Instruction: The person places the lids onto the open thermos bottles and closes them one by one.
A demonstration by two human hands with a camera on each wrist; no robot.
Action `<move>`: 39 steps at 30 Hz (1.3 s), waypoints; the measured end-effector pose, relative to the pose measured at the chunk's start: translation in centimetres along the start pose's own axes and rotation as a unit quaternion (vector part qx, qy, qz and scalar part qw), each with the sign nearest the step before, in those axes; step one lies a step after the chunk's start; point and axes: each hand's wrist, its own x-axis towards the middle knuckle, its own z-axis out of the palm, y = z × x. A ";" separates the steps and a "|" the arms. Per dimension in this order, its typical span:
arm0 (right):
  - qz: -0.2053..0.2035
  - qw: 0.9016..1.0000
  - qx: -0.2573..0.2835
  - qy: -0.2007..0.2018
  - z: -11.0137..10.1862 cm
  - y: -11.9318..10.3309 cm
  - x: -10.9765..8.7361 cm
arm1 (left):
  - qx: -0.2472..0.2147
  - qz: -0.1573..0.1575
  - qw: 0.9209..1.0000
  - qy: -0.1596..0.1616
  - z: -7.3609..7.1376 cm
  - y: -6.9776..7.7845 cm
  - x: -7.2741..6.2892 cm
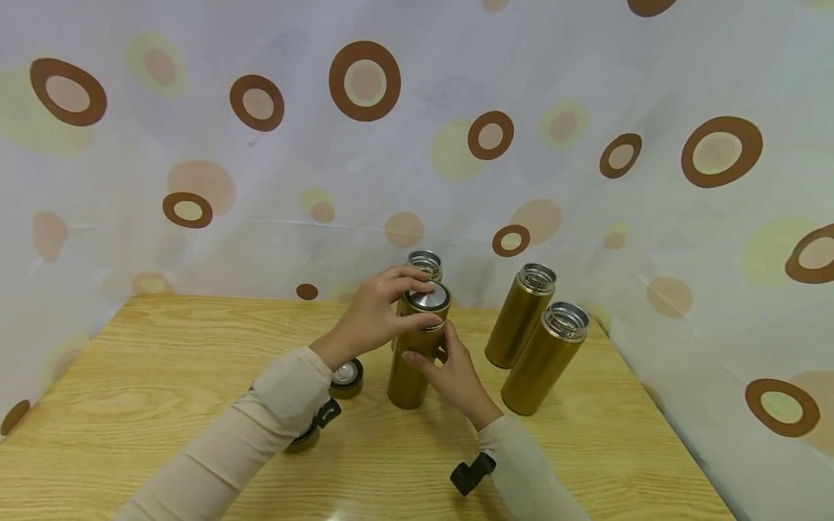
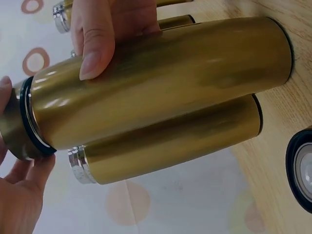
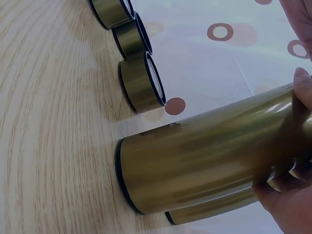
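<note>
A gold thermos bottle point(image 1: 407, 383) stands upright in the middle of the wooden table. Its gold lid point(image 1: 430, 295), with a shiny silver top, sits on the bottle's mouth, and a dark ring shows between lid and body in the left wrist view. My left hand point(image 1: 373, 315) grips this lid from the left, thumb in front and fingers behind. Lower down, my right hand point(image 1: 460, 373) holds the bottle's body from the right, its thumb point(image 2: 95, 58) lying along the gold wall. Right behind stands an uncapped gold bottle point(image 1: 425, 260), mostly hidden by the held one.
Two more uncapped gold bottles point(image 1: 521, 318) point(image 1: 546, 365) stand close together on the right. Several loose lids lie left of the held bottle, one lid point(image 1: 347, 380) beside my left wrist and another lid point(image 1: 302, 440) partly under the sleeve. A patterned sheet point(image 1: 417, 181) hangs behind the table.
</note>
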 end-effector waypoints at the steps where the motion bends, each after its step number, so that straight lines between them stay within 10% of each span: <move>1: -0.002 1.000 0.002 0.002 0.0 0.4 0.1 | -0.016 -0.005 1.000 -0.006 -0.1 -0.1 0.0; 9: -0.020 1.000 0.004 0.013 0.3 3.1 0.8 | -0.126 -0.033 0.990 -0.062 -0.6 -0.9 -0.2; 20: -0.014 1.000 0.001 0.004 0.2 2.0 0.6 | -0.087 -0.020 0.992 -0.094 -0.8 -0.7 -0.3; 29: -0.026 0.999 -0.016 0.016 0.3 3.4 0.7 | 0.033 -0.029 0.999 0.023 0.9 1.1 -1.2; 34: -0.041 0.999 -0.013 0.013 0.3 3.3 0.8 | 0.171 -0.007 0.981 0.095 2.0 2.1 -1.3; 39: -0.041 0.999 -0.004 0.009 0.3 3.3 0.9 | 0.201 -0.020 0.972 0.117 2.4 2.3 -1.3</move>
